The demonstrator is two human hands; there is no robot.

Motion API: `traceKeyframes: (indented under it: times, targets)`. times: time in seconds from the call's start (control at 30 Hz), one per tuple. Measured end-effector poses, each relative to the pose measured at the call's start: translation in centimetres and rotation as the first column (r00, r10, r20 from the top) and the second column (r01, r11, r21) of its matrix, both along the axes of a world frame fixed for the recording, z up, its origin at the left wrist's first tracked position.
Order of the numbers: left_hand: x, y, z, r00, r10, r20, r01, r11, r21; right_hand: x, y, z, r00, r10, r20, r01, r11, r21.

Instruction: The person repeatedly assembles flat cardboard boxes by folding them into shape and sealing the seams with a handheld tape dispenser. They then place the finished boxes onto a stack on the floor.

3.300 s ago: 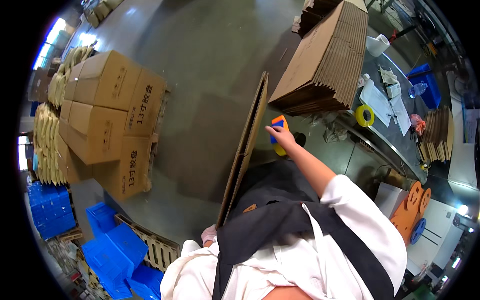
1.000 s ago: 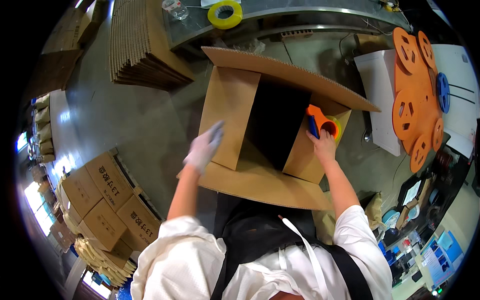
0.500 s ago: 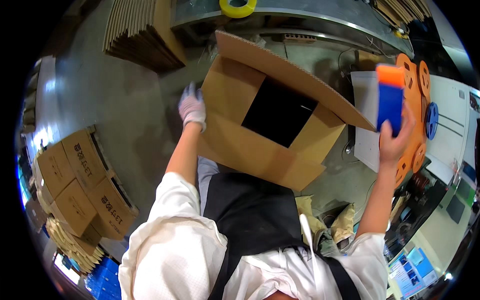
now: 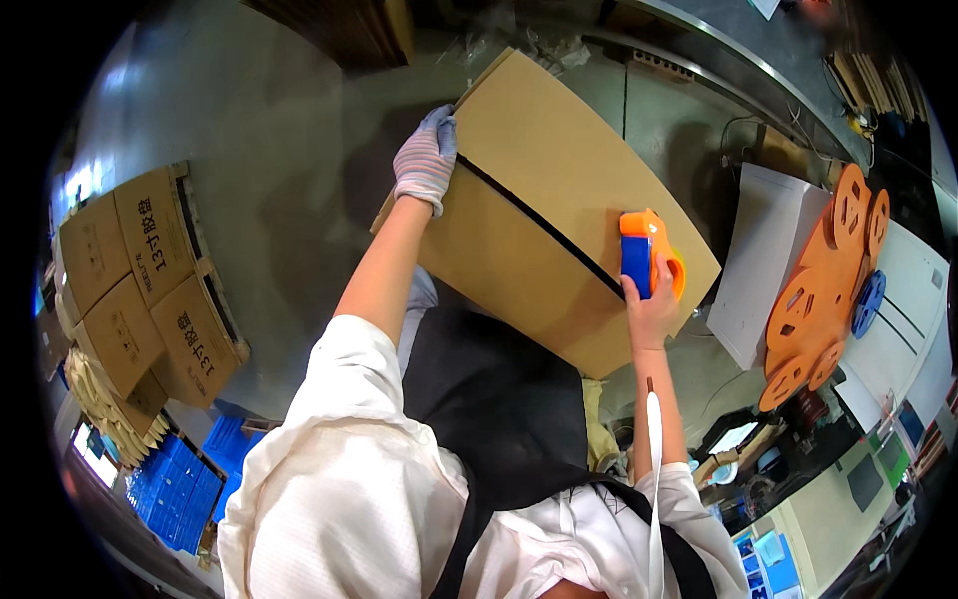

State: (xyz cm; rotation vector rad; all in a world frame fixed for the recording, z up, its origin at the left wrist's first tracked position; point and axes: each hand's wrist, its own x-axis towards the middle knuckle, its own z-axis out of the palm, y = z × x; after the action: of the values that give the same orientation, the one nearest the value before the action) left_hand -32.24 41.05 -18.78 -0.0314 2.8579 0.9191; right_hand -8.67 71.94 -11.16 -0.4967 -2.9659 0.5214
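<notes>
A brown cardboard box [image 4: 584, 170] stands before me, its two long top flaps folded inward with a narrow dark gap between them. My left hand [image 4: 427, 160], in a striped grey-and-pink glove, grips the box's left edge at the end of that gap, fingers partly hidden. Bare, my right hand [image 4: 654, 304] is closed round a blue and orange tape dispenser [image 4: 636, 265]. The dispenser is over the right part of the top, near the gap's other end; whether it touches the cardboard I cannot tell.
Printed cartons [image 4: 165, 285] are stacked on a pallet at the left, with blue crates [image 4: 175, 494] nearer me. A metal bench [image 4: 718, 45] runs along the far right. Orange reels [image 4: 823, 290] and a white box [image 4: 763, 255] stand to the right; flattened cardboard [image 4: 344, 25] is at the back.
The box's long flaps have folded down over its opening. My left hand has moved right onto the box edge, and my right hand has brought the tape dispenser leftward over the top.
</notes>
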Motion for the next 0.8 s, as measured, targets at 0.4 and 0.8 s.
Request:
traceKeyframes:
  times: [0.4,0.8]
  targets:
    - [-0.3,2.2,-2.6,0.983,0.015,-0.182,-0.093,0.898,-0.43,-6.8,-4.6,-3.9,0.998,0.035,0.047,0.016,0.599,-0.8]
    - [7.5,3.6,3.3,0.742,-0.232,0.629,-0.423,0.567,0.707,-6.5,-4.7,-3.2,0.99,0.14,-0.012,-0.099,0.633,-0.767]
